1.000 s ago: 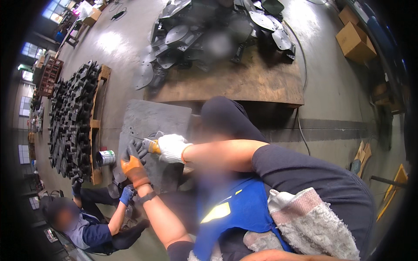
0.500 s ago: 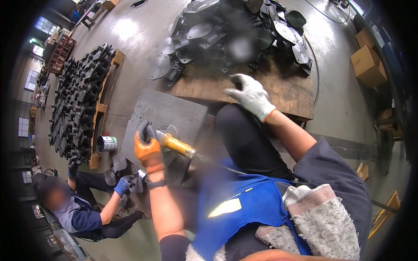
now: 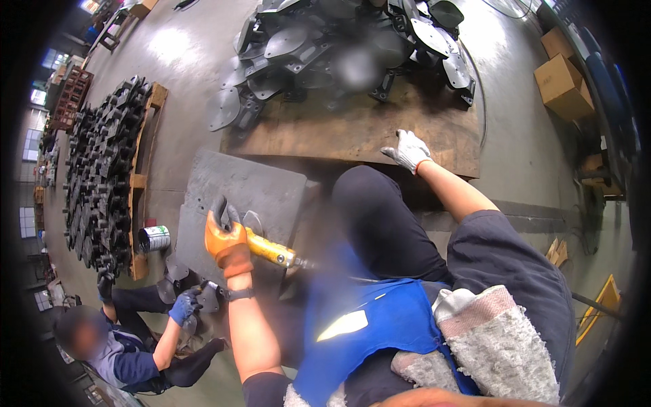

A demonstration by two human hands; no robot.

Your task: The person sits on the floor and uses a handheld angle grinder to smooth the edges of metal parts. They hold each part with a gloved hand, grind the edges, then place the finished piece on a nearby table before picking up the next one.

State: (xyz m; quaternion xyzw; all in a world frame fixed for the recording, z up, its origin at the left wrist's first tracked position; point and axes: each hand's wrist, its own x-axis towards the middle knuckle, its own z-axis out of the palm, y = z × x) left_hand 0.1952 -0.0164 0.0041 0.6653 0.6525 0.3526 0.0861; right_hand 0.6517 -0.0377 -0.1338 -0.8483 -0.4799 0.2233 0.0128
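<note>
My left hand [image 3: 227, 241], in an orange glove with dark grey fingers, is closed around one end of a yellow handheld air tool [image 3: 271, 249]. The tool's hose end points right, toward my lap. Beneath it lies a grey metal plate [image 3: 247, 180], and a small grey disc-like piece [image 3: 253, 220] shows just beyond the tool; whether it belongs to the tool I cannot tell. Over the near right edge of a wooden board [image 3: 319, 132] my right hand [image 3: 410, 150], in a white knit glove, is empty, thumb apart from the fingers. Grey metal castings [image 3: 288, 41] with flat rounded plates lie heaped on that board.
A co-worker [image 3: 135, 346] in blue gloves sits at the left with metal parts. Beyond stand a pallet [image 3: 138, 183] loaded with dark parts and a paint-like can [image 3: 154, 239]. Cardboard boxes [image 3: 563, 88] are at the right. A cable [image 3: 483, 102] runs along the floor beside the board.
My right hand has moved right across the board, away from the heap. My left hand and the air tool have shifted slightly nearer to me. The view has turned a little.
</note>
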